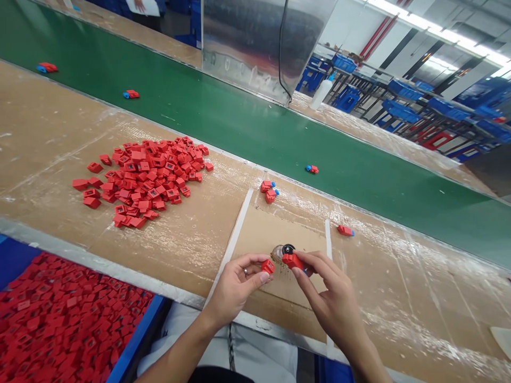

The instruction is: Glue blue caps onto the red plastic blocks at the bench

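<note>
- Left hand [237, 284] clamps red block [268, 266] by its edges, likely leaving its face exposed.
- Right hand [333, 290] clamps red piece [291, 260], by black disc [288, 249].
- Block pile [151, 173] beyond left hand, probably for reach.

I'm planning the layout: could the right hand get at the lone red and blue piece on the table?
Probably yes: the red and blue piece lies just beyond the right hand, with nothing visible between them. The hand holds a red part, though, so it may need freeing first.

A green conveyor belt [239, 117] crossing the frame and blue crates [405, 89] sitting upper right are indicating a factory.
</note>
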